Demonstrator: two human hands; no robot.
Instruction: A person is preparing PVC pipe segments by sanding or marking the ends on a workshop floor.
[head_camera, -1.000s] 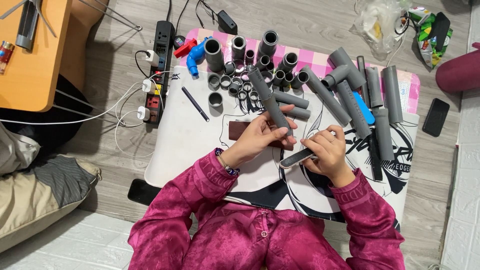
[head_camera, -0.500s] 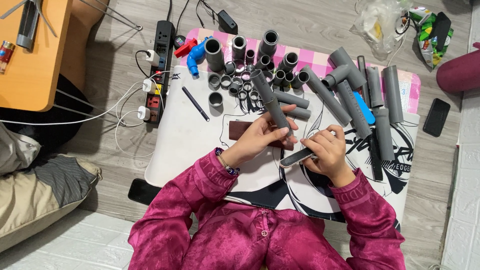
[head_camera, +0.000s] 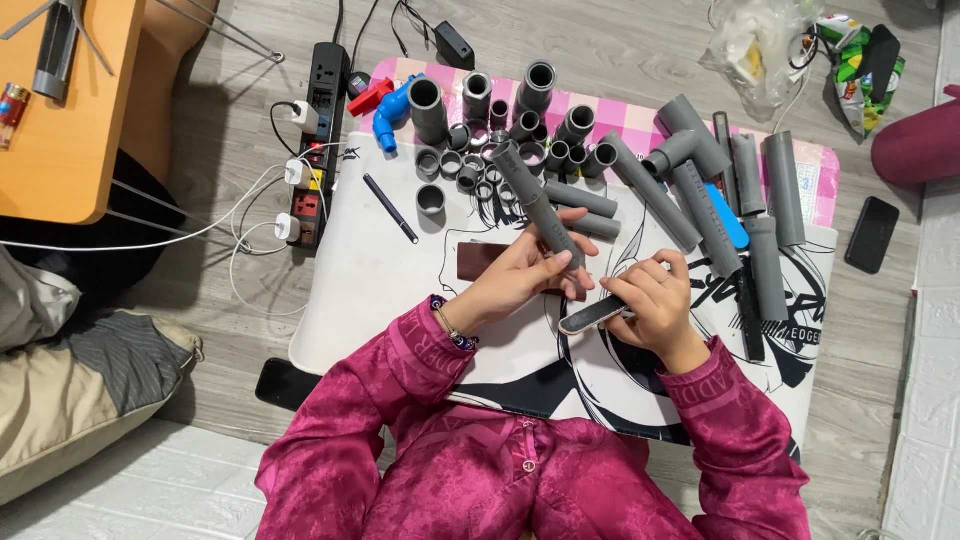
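Between two hands (head_camera: 520, 275) (head_camera: 660, 305): one grey pipe (head_camera: 535, 200), one file (head_camera: 592, 315).

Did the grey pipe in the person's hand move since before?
No, hardly: the grey pipe in the left hand keeps its tilt, top end by the small ring fittings.

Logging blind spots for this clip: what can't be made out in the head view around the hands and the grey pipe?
- Lower end of the grey pipe: covered by the left hand.
- Flat tool in the right hand: far end hidden by the fingers; its kind is unclear.
- Dark brown block: partly behind the left hand.
- Dark phone: partly under the mat edge and sleeve.
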